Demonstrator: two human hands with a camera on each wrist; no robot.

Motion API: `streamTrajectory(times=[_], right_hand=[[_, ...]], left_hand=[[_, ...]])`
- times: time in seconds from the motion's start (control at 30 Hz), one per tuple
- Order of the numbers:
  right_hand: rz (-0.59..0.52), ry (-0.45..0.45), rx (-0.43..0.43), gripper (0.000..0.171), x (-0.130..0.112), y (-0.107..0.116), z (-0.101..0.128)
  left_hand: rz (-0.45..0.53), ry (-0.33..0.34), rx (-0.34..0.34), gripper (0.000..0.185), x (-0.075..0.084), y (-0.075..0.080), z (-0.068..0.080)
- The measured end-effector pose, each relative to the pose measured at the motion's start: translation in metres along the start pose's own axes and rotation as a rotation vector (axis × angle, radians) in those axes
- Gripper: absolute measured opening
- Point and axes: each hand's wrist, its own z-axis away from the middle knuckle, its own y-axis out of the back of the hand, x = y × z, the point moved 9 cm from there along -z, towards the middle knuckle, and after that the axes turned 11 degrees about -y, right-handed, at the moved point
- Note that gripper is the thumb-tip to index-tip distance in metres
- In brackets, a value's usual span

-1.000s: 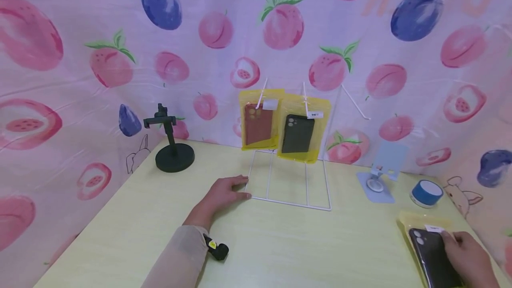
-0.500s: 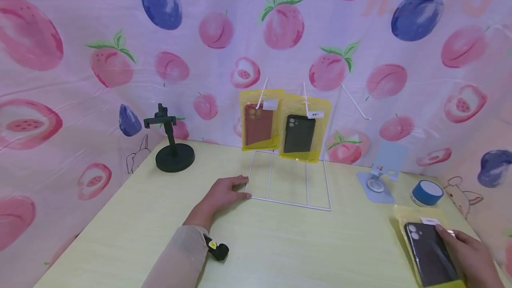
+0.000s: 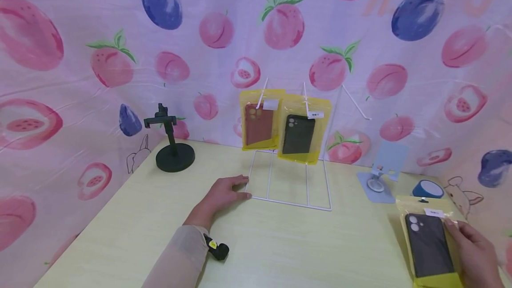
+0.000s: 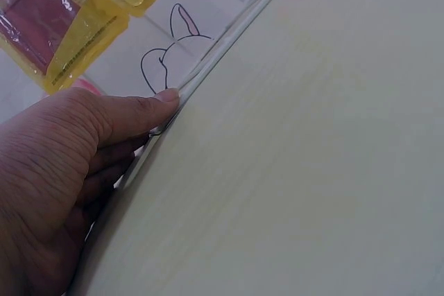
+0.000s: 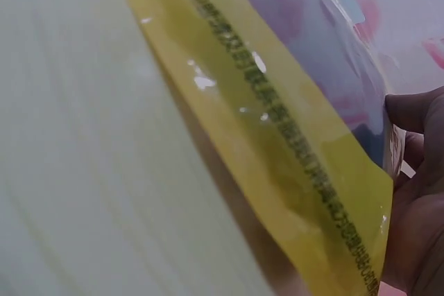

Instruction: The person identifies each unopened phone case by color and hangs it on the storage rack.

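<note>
My left hand (image 3: 224, 194) holds the near left corner of a white wire display rack (image 3: 288, 202), the thumb lying along the base wire (image 4: 182, 95) in the left wrist view. At the right, my right hand (image 3: 476, 246) pinches the right edge of a yellow, clear-fronted pouch with a black phone case (image 3: 430, 243) inside. The pouch stands tilted up, label and hang hole at the top; its yellow printed bottom (image 5: 277, 129) fills much of the right wrist view. On the rack's hooks hang a pouch with a dark red phone case (image 3: 258, 126) and one with a black phone case (image 3: 298, 134).
The rack's right hook (image 3: 358, 103) carries nothing. A black stand (image 3: 174, 157) is at the back left. Back right are a light blue folding phone stand (image 3: 378, 186) and a blue-and-white round roll (image 3: 427, 189), partly behind the held pouch. A fruit-print cloth backs the table.
My right hand has raised the pouch and tipped it more upright, so it now overlaps the blue roll. The middle hanging pouch sways slightly. My left hand stays put.
</note>
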Motion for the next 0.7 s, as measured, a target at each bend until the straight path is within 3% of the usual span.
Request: streamTrajectory(times=[0.13, 0.37, 0.6, 0.7], right_hand=[[0.026, 0.043, 0.061, 0.045, -0.006, 0.002, 0.005], [-0.022, 0.062, 0.065, 0.031, -0.013, 0.0, 0.013], [0.017, 0.112, 0.096, 0.07, -0.031, -0.007, 0.03], [-0.006, 0.189, 0.069, 0.05, -0.041, -0.008, 0.042]], left_hand=[[-0.007, 0.003, -0.002, 0.059, 0.0, 0.0, 0.0], [0.008, 0.011, -0.009, 0.059, -0.001, -0.001, 0.0], [-0.002, 0.012, -0.015, 0.058, -0.001, -0.001, 0.0], [-0.006, 0.006, -0.015, 0.058, -0.003, -0.001, 0.0]])
